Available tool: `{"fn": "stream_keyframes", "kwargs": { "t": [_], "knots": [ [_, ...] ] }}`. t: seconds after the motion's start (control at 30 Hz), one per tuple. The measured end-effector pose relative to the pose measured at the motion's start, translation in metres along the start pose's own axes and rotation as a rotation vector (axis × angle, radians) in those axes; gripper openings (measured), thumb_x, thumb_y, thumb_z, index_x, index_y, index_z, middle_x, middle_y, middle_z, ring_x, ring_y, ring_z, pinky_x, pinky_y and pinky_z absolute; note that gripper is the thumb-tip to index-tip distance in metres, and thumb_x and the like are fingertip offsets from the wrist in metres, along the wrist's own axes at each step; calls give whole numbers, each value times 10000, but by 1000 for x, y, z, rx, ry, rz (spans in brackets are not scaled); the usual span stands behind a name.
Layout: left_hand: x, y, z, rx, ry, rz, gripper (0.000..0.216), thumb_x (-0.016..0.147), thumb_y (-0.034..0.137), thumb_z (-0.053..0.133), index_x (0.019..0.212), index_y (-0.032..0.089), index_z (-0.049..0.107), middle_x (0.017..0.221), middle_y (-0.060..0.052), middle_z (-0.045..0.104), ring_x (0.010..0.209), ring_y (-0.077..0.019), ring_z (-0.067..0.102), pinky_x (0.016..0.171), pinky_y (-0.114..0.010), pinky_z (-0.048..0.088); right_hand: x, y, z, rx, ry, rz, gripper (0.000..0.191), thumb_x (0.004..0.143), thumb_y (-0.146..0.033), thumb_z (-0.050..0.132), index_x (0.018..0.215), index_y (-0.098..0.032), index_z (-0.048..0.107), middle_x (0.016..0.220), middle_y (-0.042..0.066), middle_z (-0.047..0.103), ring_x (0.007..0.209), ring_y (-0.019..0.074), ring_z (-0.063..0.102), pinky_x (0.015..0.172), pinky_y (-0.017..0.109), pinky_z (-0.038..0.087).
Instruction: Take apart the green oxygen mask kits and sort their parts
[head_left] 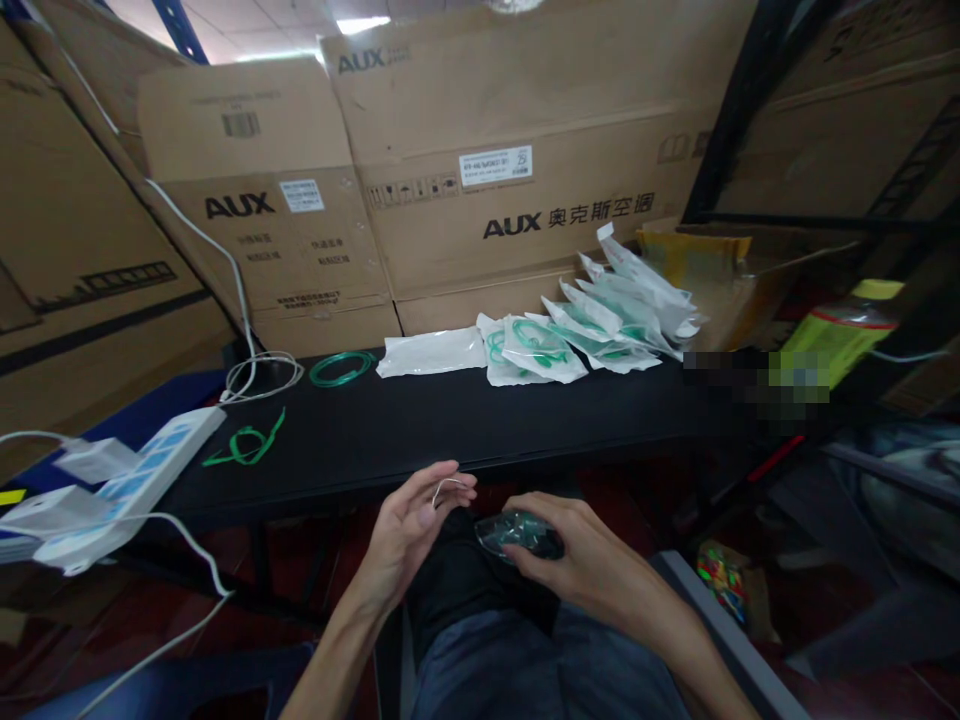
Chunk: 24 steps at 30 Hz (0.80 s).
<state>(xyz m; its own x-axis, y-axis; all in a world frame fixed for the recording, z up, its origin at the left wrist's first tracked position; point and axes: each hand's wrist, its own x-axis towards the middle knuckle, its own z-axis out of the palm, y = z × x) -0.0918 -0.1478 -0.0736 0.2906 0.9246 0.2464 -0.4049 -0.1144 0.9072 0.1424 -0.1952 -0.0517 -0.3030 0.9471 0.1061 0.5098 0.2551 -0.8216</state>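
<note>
My left hand (416,520) is below the table's front edge, fingers pinched on a thin bent wire clip (444,487). Just to its right, my right hand (559,555) is closed over a clear plastic mask with a green part (514,530), held above my lap. On the black table (450,420) lie a loose coil of green tubing (341,368), a green strap (247,445), a flat white pouch (433,352) and a leaning row of sealed pouches with green tubing (600,325).
A white power strip with plugged adapters (112,485) sits on the table's left end, white cables (259,375) running from it. Large AUX cardboard boxes (517,190) wall the back. A yellow-green bottle (836,340) and dark shelving (862,220) stand right.
</note>
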Motion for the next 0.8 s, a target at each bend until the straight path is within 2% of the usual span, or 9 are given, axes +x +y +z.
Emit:
{"fn": "stream_keyframes", "kwargs": {
  "t": [0.1,0.23,0.37,0.5,0.6,0.7,0.8],
  "knots": [
    [1,-3,-4,47,92,13,574,754,649,816,1153,239,768,1076,-113,805,995,-259,753,977,-441,597,0,1,1,6,-11,-3,213,882,-276,724,1095,-270,738,1110,20,777,1045,256,707,927,341,510],
    [6,-3,-12,153,152,48,614,771,716,748,1159,241,739,1042,-100,806,1056,-280,752,1029,-491,570,-1,6,5,12,-1,3,246,873,-270,736,1116,-296,753,1136,17,784,1066,262,711,953,354,512],
    [16,15,-30,356,191,69,605,838,674,697,1181,177,727,1055,-138,808,1121,-321,739,1064,-512,540,0,19,12,11,34,31,296,863,-327,762,1159,-324,770,1228,44,774,1158,310,693,993,406,524],
    [27,51,-68,645,258,65,466,828,515,789,1139,176,718,1223,-149,774,1204,-322,700,1123,-491,487,1,29,18,26,46,56,356,860,-388,770,1212,-332,762,1265,58,761,1211,331,675,1054,452,510],
    [31,74,-108,852,347,64,447,809,535,794,1090,201,700,1262,-132,761,1247,-330,670,1158,-522,434,1,33,22,53,58,81,409,849,-439,784,1245,-340,752,1287,63,752,1231,340,667,1082,481,499],
    [32,85,-146,1017,400,25,427,777,574,796,991,216,706,1232,-128,775,1247,-359,667,1158,-559,411,1,37,28,80,52,79,438,839,-452,801,1261,-349,745,1310,55,744,1248,331,661,1118,489,476],
    [29,87,-169,1117,399,-15,423,748,607,782,920,228,706,1229,-123,780,1226,-374,683,1132,-546,440,1,38,32,101,56,85,460,833,-459,810,1275,-353,740,1317,52,744,1247,323,665,1122,487,476]
  ]
}}
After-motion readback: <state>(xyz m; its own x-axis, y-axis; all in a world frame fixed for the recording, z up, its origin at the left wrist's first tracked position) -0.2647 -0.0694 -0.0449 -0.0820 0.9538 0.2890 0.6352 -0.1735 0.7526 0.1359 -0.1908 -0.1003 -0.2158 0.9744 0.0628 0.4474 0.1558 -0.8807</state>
